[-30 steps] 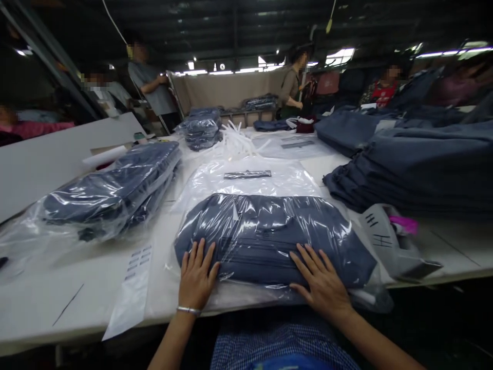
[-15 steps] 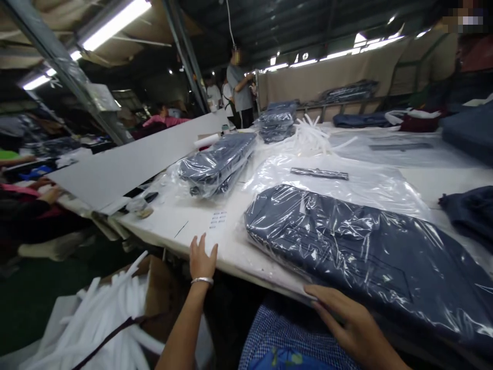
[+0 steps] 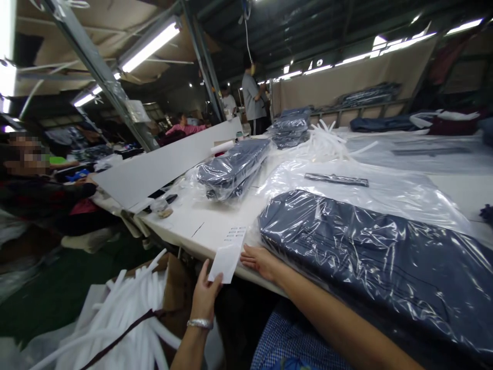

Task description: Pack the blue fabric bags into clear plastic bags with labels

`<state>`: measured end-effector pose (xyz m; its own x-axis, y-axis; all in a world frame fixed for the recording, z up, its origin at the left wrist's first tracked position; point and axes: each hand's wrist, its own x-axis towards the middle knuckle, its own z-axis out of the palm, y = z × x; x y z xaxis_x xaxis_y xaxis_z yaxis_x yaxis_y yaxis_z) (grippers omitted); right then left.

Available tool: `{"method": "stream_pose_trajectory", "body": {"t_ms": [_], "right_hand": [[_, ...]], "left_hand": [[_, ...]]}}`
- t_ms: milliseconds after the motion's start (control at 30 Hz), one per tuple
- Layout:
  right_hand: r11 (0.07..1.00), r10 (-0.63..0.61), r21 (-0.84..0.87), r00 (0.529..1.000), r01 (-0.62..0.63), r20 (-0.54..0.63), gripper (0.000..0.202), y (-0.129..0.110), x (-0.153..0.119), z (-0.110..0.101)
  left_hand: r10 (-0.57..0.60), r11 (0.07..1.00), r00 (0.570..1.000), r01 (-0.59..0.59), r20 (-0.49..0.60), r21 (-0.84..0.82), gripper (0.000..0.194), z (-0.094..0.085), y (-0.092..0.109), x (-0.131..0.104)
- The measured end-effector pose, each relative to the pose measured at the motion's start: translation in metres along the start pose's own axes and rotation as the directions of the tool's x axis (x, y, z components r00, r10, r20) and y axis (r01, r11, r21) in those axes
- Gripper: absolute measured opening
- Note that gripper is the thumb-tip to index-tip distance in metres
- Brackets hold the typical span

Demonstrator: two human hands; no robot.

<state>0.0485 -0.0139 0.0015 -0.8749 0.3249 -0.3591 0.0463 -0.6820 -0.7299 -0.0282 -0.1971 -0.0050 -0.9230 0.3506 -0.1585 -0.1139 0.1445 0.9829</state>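
Note:
At the table's near edge my left hand (image 3: 207,290), with a bracelet at the wrist, pinches the lower corner of a white sheet (image 3: 227,261) bearing rows of small dark labels. The sheet sticks out over the edge. Just right of it my right hand (image 3: 260,261) lies with its fingers extended, beside the sheet and holding nothing. A large dark blue garment in clear plastic (image 3: 365,246) lies to the right, partly behind my right forearm. Farther back is a flat clear bag (image 3: 400,198) with a dark strip (image 3: 336,179) on it.
Bagged garments (image 3: 234,164) are piled mid-table, with white strips (image 3: 327,139) behind them. A carton (image 3: 177,282) full of white foam tubes (image 3: 131,308) stands at lower left. People sit at left and stand farther back.
My left hand has taken hold of the white sheet and drawn it past the table's edge. My right hand has moved left and forward to beside the sheet. The view has turned left.

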Motion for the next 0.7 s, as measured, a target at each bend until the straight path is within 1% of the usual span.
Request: {"method": "stream_pose_trajectory", "body": {"t_ms": [67, 100, 167, 267, 300, 333, 367, 400, 433, 467, 500, 533, 567, 633, 700], "right_hand": [[1.000, -0.004, 0.019, 1.000, 0.004, -0.008, 0.029, 0.005, 0.005, 0.004], [1.000, -0.004, 0.024, 1.000, 0.005, -0.017, 0.025, 0.007, 0.007, 0.005], [1.000, 0.004, 0.016, 0.999, -0.003, -0.043, 0.018, 0.012, 0.009, 0.005], [1.000, 0.020, -0.015, 0.997, -0.022, -0.071, 0.012, 0.018, 0.012, 0.002], [0.999, 0.019, -0.025, 0.997, -0.021, -0.079, 0.012, 0.019, 0.012, 0.001], [0.999, 0.012, -0.033, 0.996, -0.015, -0.088, 0.013, 0.021, 0.012, 0.001], [0.999, 0.003, -0.037, 0.996, -0.006, -0.092, 0.015, 0.022, 0.011, 0.002], [0.999, -0.007, -0.038, 0.996, 0.004, -0.089, 0.017, 0.023, 0.009, 0.003], [0.999, -0.016, -0.035, 0.997, 0.013, -0.076, 0.019, 0.023, 0.007, 0.005], [0.999, -0.022, -0.029, 0.998, 0.020, -0.056, 0.021, 0.024, 0.004, 0.007], [0.999, -0.027, -0.022, 0.999, 0.026, -0.031, 0.023, 0.024, 0.001, 0.010], [0.999, -0.031, -0.016, 0.999, 0.031, -0.006, 0.026, 0.024, -0.003, 0.013], [0.999, -0.038, -0.011, 0.999, 0.039, 0.015, 0.028, 0.024, -0.006, 0.015], [0.998, -0.059, -0.010, 0.998, 0.060, 0.025, 0.030, 0.023, -0.013, 0.019], [0.996, -0.084, -0.026, 0.996, 0.085, 0.006, 0.029, 0.023, -0.019, 0.021]], "left_hand": [[-0.045, 0.996, 0.998, 0.048, 0.045, -0.070, 0.091, -0.003, -0.001, -0.022], [-0.060, 0.996, 0.996, 0.064, 0.059, -0.070, 0.093, -0.005, -0.002, -0.032], [-0.065, 0.998, 0.995, 0.066, 0.082, -0.011, 0.093, -0.010, -0.006, -0.045], [-0.051, 0.993, 0.990, 0.036, 0.130, 0.112, 0.089, -0.019, -0.009, -0.054], [-0.018, 0.984, 0.993, -0.002, 0.113, 0.178, 0.087, -0.022, -0.008, -0.055], [0.054, 0.959, 0.996, -0.072, 0.074, 0.274, 0.083, -0.023, -0.005, -0.056], [0.171, 0.905, 0.985, -0.168, 0.027, 0.391, 0.078, -0.023, 0.000, -0.056], [0.318, 0.813, 0.948, -0.274, 0.002, 0.514, 0.072, -0.020, 0.006, -0.055], [0.458, 0.692, 0.889, -0.368, 0.016, 0.621, 0.064, -0.016, 0.013, -0.054], [0.562, 0.572, 0.825, -0.443, 0.064, 0.691, 0.058, -0.011, 0.021, -0.052], [0.620, 0.483, 0.775, -0.499, 0.122, 0.719, 0.054, -0.004, 0.028, -0.049], [0.641, 0.438, 0.749, -0.535, 0.166, 0.722, 0.052, 0.003, 0.034, -0.046], [0.641, 0.425, 0.744, -0.551, 0.192, 0.718, 0.051, 0.010, 0.038, -0.042], [0.616, 0.448, 0.763, -0.543, 0.195, 0.710, 0.055, 0.020, 0.043, -0.032], [0.579, 0.489, 0.795, -0.517, 0.182, 0.703, 0.062, 0.025, 0.042, -0.024]]}}
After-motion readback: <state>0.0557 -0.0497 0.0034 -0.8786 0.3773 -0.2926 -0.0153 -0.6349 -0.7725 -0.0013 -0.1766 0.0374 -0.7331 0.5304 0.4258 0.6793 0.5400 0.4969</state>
